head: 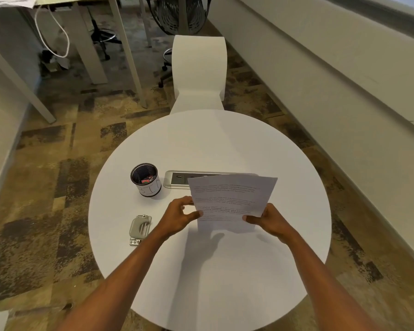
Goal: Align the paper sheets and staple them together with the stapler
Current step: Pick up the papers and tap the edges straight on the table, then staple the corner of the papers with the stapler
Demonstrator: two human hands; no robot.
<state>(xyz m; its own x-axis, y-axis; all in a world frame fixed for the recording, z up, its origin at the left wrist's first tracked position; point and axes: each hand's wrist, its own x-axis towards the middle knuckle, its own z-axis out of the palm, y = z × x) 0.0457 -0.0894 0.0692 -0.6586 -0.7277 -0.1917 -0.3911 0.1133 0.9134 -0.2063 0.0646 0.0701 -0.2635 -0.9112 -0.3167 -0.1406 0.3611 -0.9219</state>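
Head view: printed white paper sheets (232, 199) held above the round white table (225, 283), my left hand (179, 217) pinching their nine o'clock edge, right hand (269, 222) gripping the five o'clock corner; I see the grey metal stapler (139, 229) lying at nine o'clock of my left hand, black mesh cup (145, 179) at eleven

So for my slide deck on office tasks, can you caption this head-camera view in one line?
Both hands, left hand and right hand, hold paper sheets above a round white table, stapler untouched.

White table (225, 144), black mesh cup (145, 179), grey stapler (139, 229)
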